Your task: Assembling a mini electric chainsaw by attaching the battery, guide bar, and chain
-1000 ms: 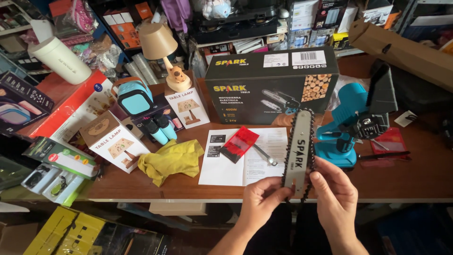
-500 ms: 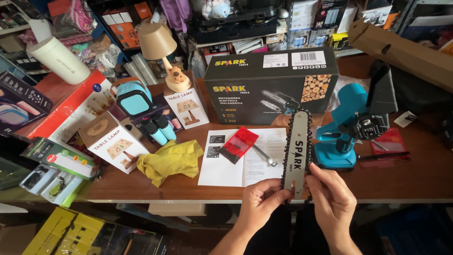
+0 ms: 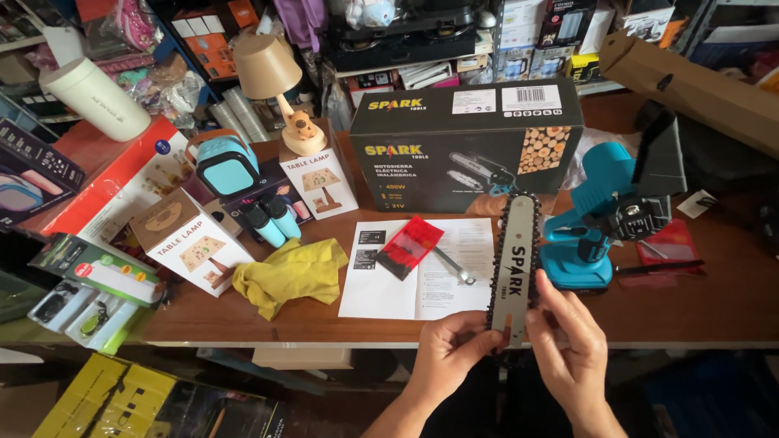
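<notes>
From my remote seat I see a flat, pale metal chainsaw guide bar [image 3: 516,264], long and round-nosed, ringed by a dark toothed chain [image 3: 494,268], held upright over the near edge of the brown wooden table [image 3: 714,312]. My left hand [image 3: 451,353] is curled closed on the bar's lower left edge, thumb and fingers pinching it; my right hand [image 3: 572,341] grips the lower right edge, its fingers stretched up along the chain.

Just right of the bar stands the turquoise plastic saw body [image 3: 588,231] with a black knob. Behind the bar lies a large black rectangular carton [image 3: 454,150] with yellow lettering, a picture of cut logs and white barcode labels on top. White instruction sheets [image 3: 393,272] lie flat to the left, under a small red packet [image 3: 411,247] and a slim metal wrench [image 3: 454,266]. A crumpled yellow cloth [image 3: 290,274] sits further left, near two white and tan lamp boxes [image 3: 191,243], a beige mushroom-shaped lamp [image 3: 276,81] and a teal boxy speaker [image 3: 225,165].
</notes>
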